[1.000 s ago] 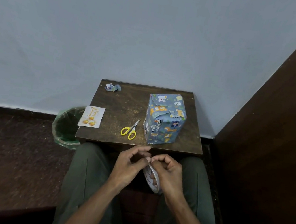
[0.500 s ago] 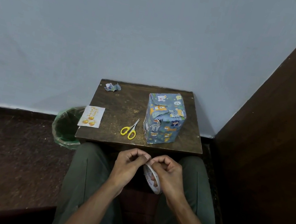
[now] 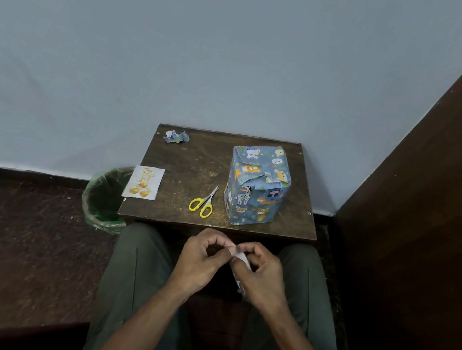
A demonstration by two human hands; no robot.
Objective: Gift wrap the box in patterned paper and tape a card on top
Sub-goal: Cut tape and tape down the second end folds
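A small dark wooden table (image 3: 194,169) stands against a pale blue wall (image 3: 182,47), with a dark wooden panel (image 3: 429,204) to my right and a green-lined bin (image 3: 103,200) on the floor beside the table's left edge. I sit with my knees under its near edge. Both my hands hover over my lap, just short of the table. My right hand (image 3: 261,275) has its grip curled round a tape roll (image 3: 240,261), mostly hidden behind my fingers. My left hand (image 3: 200,260) pinches at the roll's top edge, thumb and forefinger meeting there. The wrapped box (image 3: 256,186) stands upright on the table's right half, long axis vertical, its folded top flaps facing me. The card (image 3: 144,182) lies flat, overhanging the table's left edge, its long side running away from me. Yellow-handled scissors (image 3: 203,202) lie just left of the box, blades pointing away from me and to the right. A crumpled paper scrap (image 3: 176,136) sits at the far left corner.
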